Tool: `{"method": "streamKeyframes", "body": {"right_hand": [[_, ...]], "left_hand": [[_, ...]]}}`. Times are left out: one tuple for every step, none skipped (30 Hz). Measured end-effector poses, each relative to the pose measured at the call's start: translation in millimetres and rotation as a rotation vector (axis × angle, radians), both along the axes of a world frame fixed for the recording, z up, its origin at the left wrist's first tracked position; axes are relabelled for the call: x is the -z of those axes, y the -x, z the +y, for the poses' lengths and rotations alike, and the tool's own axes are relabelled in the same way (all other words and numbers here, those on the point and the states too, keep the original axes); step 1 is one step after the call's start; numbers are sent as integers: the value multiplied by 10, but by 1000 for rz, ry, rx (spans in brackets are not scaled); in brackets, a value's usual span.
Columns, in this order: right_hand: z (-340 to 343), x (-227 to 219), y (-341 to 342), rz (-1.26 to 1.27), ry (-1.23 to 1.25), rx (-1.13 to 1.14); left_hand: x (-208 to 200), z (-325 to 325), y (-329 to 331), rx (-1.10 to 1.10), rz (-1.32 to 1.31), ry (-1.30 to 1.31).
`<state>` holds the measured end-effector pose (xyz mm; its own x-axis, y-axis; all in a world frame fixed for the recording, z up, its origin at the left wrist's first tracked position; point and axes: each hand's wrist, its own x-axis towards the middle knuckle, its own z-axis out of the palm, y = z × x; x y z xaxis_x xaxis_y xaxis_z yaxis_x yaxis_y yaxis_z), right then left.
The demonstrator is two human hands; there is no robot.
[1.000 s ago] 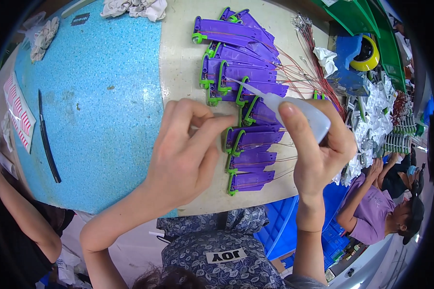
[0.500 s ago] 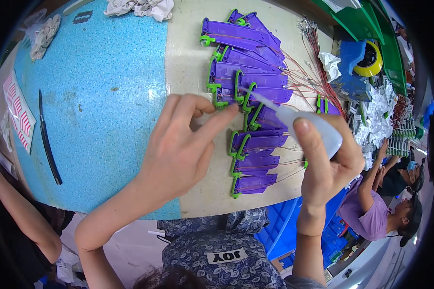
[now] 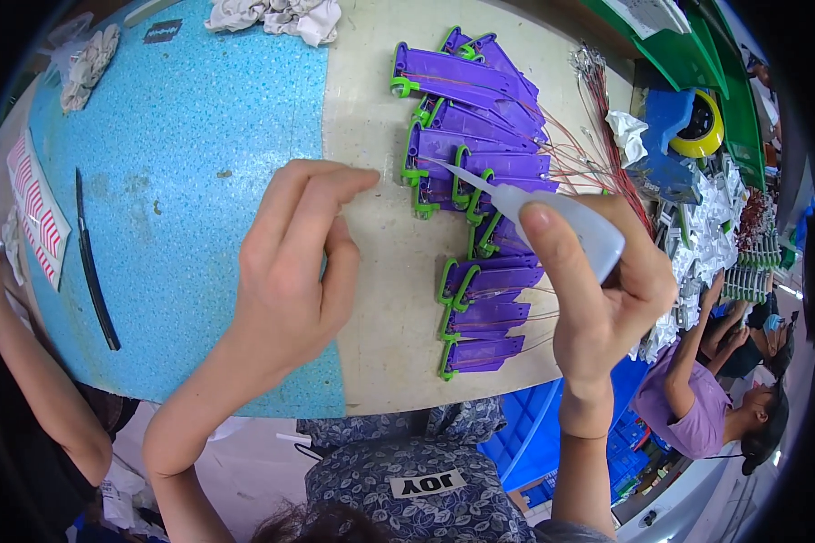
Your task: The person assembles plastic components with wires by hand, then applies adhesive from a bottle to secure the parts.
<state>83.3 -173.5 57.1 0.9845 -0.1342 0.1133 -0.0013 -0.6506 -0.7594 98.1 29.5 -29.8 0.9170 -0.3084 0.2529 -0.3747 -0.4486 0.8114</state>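
Observation:
My right hand is wrapped around a translucent white squeeze bottle with a long thin nozzle. Its tip points left, over a purple plastic piece with a green end clip. Several such purple pieces lie overlapped in a fanned column, with thin red wires running off to the right. My left hand hovers left of the column, above the edge of the blue mat. Its index finger reaches forward, the other fingers are loosely bent, and nothing shows in it.
On the blue mat lie a black slender tool, a razor blade and a red-striped sheet. White gloves sit at the far edge. A yellow tape roll and silvery packets are at right. Other people work on both sides.
My left hand has drawn back to the left, away from the purple pieces. The squeeze bottle has shifted slightly left, its nozzle tip now at a piece farther left.

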Motion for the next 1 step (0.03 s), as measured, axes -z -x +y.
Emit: {"method": "streamKeyframes", "body": {"right_hand": [[6, 34, -36, 5, -3, -3]], "left_hand": [[-10, -7, -32, -12, 10, -5]]}}
